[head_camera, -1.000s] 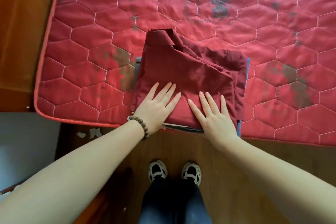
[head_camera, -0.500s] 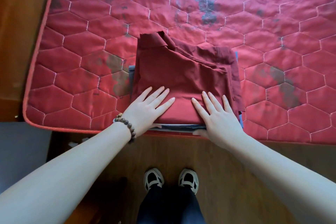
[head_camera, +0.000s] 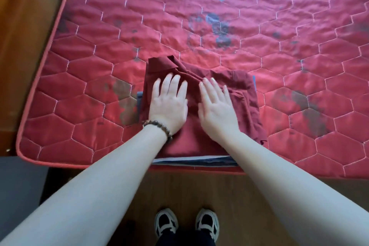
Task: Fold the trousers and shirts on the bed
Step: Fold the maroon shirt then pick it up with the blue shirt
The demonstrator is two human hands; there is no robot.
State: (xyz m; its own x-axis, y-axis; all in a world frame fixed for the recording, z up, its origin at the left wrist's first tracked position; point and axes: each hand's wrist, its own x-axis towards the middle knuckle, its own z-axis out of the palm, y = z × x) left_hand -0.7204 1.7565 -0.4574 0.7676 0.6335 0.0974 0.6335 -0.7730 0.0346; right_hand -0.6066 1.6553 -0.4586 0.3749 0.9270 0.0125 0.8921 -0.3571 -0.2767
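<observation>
Now: left hand (head_camera: pixel 168 104), right hand (head_camera: pixel 216 109) flat on maroon shirt (head_camera: pixel 189 142) | folded stack (head_camera: pixel 195 161) beneath | stained mattress (head_camera: pixel 259 26)

Home bedroom, probably: a stained red quilted mattress (head_camera: pixel 259 16) with hexagon stitching sits on a wooden bed frame (head_camera: pixel 30 26), wood plank floor (head_camera: pixel 249 195) below, folded clothes (head_camera: pixel 199 146) stacked at the mattress edge.
</observation>
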